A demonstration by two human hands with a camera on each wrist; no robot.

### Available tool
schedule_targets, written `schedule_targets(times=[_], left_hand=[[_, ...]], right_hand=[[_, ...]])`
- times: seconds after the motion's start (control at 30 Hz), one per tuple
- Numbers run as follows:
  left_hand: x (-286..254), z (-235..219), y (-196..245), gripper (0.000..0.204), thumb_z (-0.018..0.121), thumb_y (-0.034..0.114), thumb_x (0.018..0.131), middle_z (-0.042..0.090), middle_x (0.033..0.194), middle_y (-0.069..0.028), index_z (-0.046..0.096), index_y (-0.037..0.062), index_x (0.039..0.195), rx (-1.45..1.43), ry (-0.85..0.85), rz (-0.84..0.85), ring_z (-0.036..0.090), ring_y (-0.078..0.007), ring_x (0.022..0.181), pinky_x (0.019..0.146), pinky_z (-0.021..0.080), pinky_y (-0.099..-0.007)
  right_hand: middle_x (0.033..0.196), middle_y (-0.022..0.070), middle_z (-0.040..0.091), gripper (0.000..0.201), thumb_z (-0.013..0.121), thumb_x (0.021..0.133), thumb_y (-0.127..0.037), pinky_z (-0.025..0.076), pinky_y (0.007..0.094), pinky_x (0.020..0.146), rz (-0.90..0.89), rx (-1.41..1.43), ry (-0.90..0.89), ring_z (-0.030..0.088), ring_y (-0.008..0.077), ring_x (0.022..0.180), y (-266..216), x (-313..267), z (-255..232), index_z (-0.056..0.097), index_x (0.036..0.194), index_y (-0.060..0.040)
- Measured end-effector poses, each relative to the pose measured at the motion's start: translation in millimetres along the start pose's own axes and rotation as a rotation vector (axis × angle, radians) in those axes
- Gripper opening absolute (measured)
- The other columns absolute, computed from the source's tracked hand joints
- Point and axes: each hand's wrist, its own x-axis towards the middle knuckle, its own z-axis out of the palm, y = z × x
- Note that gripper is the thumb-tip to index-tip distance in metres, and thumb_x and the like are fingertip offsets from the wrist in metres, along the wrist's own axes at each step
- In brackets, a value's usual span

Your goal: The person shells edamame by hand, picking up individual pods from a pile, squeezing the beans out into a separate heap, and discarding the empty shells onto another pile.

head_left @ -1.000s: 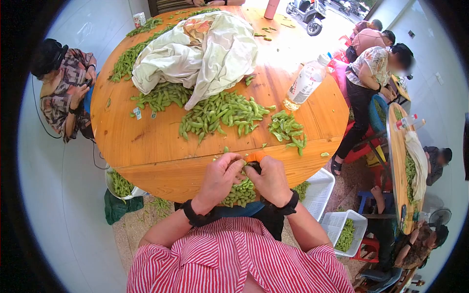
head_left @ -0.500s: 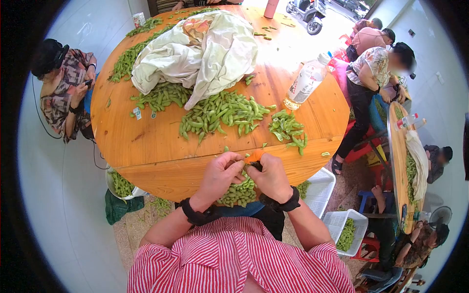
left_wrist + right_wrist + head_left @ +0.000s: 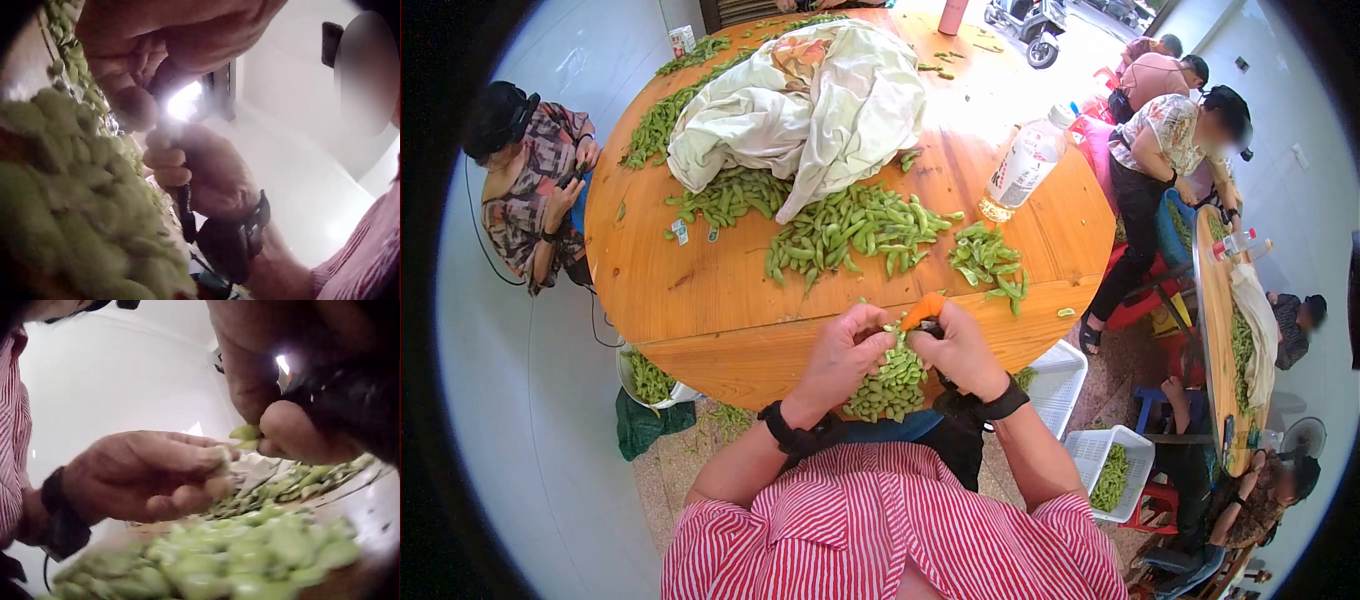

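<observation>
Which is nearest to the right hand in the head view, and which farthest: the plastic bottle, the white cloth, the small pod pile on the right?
1. Small pod pile, just beyond the right hand.
2. Plastic bottle, farther right.
3. White cloth, across the table.

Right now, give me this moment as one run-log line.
left hand: pinches pod | right hand: grips orange tool | below hands: pod heap | table: pods, cloth, bottle

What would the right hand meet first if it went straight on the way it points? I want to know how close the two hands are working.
Probably the left hand: the right hand points toward it over the lap pile of pods, fingertips nearly touching.
</observation>
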Motion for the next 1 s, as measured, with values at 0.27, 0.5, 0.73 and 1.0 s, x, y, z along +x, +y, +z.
schedule_targets(times=[0.27,0.5,0.73,1.0], left_hand=[[-19,-8,14,0.018,0.064,0.005,0.083,0.065,0.093,-0.0135,0.063,-0.0026,0.1,0.914,0.041,0.458,0.064,-0.0238,0.078,0.069,0.05,-0.0326],[-19,-23,16,0.017,0.061,0.001,0.084,0.065,0.095,-0.0147,0.065,-0.0009,0.1,0.651,0.021,0.318,0.065,-0.0272,0.083,0.071,0.051,-0.033],[6,-42,34,0.019,0.062,0.006,0.085,0.064,0.095,-0.0158,0.064,0.0015,0.104,1.033,0.114,0.364,0.063,-0.0335,0.085,0.074,0.051,-0.039],[28,-35,24,0.025,0.066,0.011,0.082,0.062,0.093,-0.0162,0.06,0.0035,0.105,1.285,0.041,0.348,0.061,-0.0374,0.088,0.074,0.049,-0.0453]], right_hand=[[0.088,0.0194,0.063,0.021,0.061,0.079,-0.001,0.05,0.0424,0.073,-0.2,-0.639,0.349,0.062,0.0397,0.086,4,10,-66,0.063,0.099,-0.0005],[0.089,0.0235,0.061,0.019,0.059,0.082,-0.006,0.05,0.047,0.074,-0.155,-0.86,0.472,0.061,0.041,0.087,-9,-15,-71,0.062,0.099,0.0012],[0.074,0.0239,0.06,0.019,0.061,0.085,-0.014,0.049,0.0493,0.066,-0.072,-0.828,0.077,0.061,0.0428,0.074,6,-37,-29,0.057,0.081,0.0033],[0.082,0.0253,0.06,0.018,0.06,0.085,-0.01,0.047,0.0489,0.07,-0.159,-0.62,0.012,0.06,0.0454,0.081,-10,-33,-1,0.053,0.096,0.0027]])
